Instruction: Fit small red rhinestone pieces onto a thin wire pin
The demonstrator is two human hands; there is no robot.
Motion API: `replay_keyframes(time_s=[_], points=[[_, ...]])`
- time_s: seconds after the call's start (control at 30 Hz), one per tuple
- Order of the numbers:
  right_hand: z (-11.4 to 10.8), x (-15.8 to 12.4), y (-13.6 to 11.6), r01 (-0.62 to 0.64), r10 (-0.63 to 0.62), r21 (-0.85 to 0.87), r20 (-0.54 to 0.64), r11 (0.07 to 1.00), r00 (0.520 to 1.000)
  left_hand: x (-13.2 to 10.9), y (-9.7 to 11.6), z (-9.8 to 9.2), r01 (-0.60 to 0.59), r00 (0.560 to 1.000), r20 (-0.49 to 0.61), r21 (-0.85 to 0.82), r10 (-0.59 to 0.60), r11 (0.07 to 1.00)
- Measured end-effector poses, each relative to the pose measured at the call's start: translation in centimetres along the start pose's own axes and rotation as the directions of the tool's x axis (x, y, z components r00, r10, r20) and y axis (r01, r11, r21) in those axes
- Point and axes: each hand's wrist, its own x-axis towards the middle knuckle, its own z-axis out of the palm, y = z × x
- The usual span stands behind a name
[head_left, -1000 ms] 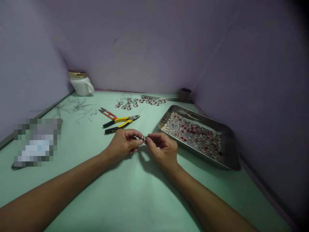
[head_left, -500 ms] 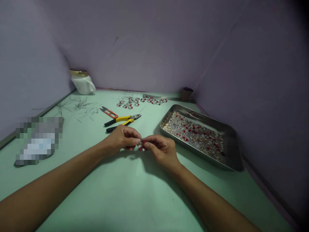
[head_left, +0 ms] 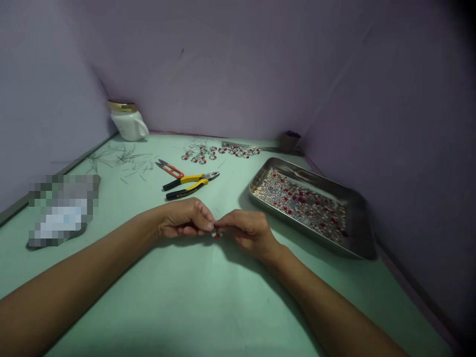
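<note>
"So, how do the arms lie?"

"Both forearms reach in from the lower corners, angled toward each other, wrists slightly bent, over the pale green tabletop (head_left: 156, 307)."

"And the grip?"

"The left hand (head_left: 184, 218) and the right hand (head_left: 253, 232) are curled, each with thumb and fingertips pressed together, pinching a tiny silver-and-red beaded piece (head_left: 216, 234) between them."

"Where's that piece?"

"Centred between both hands, in front of the yellow-and-black handled pliers (head_left: 191, 179), and left of the rectangular steel tray (head_left: 263, 173)."
</note>
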Motion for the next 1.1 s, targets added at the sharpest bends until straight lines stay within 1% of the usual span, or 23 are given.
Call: replay_keyframes(time_s=[0.1, 0.27, 0.43, 0.6, 0.73, 0.8, 0.87, 0.9, 0.97, 1.0, 1.03, 1.1], points=[[0.0, -0.1, 0.1, 0.001, -0.001, 0.0, 0.014, 1.0, 1.0, 0.0, 0.0, -0.1, 0.011, 0.999, 0.046, -0.034, -0.01, 0.999], [0.0, -0.1, -0.1, 0.021, -0.021, 0.003, 0.003, 1.0, 1.0, 0.4, -0.5, -0.5, 0.029, 0.996, 0.082, -0.128, -0.018, 0.991], [0.0, 0.0, -0.1, 0.027, -0.028, -0.02, -0.022, 0.999, 0.999, 0.6, -1.0, -0.9, -0.008, 0.99, 0.135, -0.222, 0.039, 0.975], [-0.1, 0.0, 0.1, 0.023, -0.023, 0.015, -0.03, 1.0, 0.999, 0.5, -1.1, -1.0, 0.007, 0.987, 0.158, -0.225, 0.029, 0.974], [-0.2, 0.1, -0.2, -0.025, 0.025, 0.028, 0.003, 0.999, 1.0, 0.2, -0.9, -0.5, -0.004, 0.989, 0.146, -0.182, 0.031, 0.983], [-0.2, 0.2, -0.4, -0.047, 0.046, 0.032, 0.021, 0.998, 0.999, 0.0, -0.7, -0.2, -0.002, 0.992, 0.122, -0.126, 0.017, 0.992], [-0.2, 0.2, -0.7, -0.057, 0.056, 0.026, 0.036, 0.998, 0.998, -0.2, -0.5, 0.1, -0.016, 0.998, 0.063, -0.045, 0.019, 0.999], [-0.1, 0.3, -0.8, -0.066, 0.065, 0.017, 0.043, 0.998, 0.997, -0.3, -0.3, 0.3, -0.024, 0.999, 0.023, 0.021, 0.024, 0.999], [0.0, 0.3, -1.0, -0.1, 0.1, -0.004, 0.053, 0.995, 0.994, -0.6, 0.2, 0.6, -0.048, 0.997, -0.048, 0.211, 0.06, 0.976], [0.0, 0.4, -1.1, -0.124, 0.124, -0.011, 0.056, 0.992, 0.991, -0.7, 0.4, 0.8, -0.062, 0.993, -0.073, 0.33, 0.091, 0.942], [0.0, 0.4, -1.2, -0.151, 0.151, -0.014, 0.06, 0.988, 0.987, -0.9, 0.5, 1.0, -0.075, 0.987, -0.091, 0.454, 0.13, 0.888], [0.0, 0.4, -1.3, -0.203, 0.203, 0.0, 0.072, 0.979, 0.977, -1.3, 0.7, 1.4, -0.104, 0.962, -0.116, 0.684, 0.249, 0.722]])
